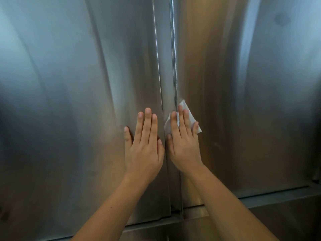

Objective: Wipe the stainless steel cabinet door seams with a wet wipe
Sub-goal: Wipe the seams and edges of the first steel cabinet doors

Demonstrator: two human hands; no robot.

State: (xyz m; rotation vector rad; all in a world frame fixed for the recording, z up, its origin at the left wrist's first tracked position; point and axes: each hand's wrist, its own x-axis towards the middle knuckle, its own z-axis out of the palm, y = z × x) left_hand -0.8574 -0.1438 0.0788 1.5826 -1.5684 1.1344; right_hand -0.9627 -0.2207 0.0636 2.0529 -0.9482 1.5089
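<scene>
The right hand [183, 136], fingers spread, presses the wet wipe [185, 111] flat over the vertical seam [174, 66]; the left hand [145, 138], flat and spread, braces the door [86, 101] beside that seam. Best to follow the groove steadily.

Brushed steel cabinet doors [86, 101], white wet wipe [189, 117] flat against the central seam [174, 66].

Left hand [145, 141] laid flat on the left door [69, 101], white wet wipe [188, 117] pressed by the right hand [184, 141] beside the centre seam [173, 66]
</scene>
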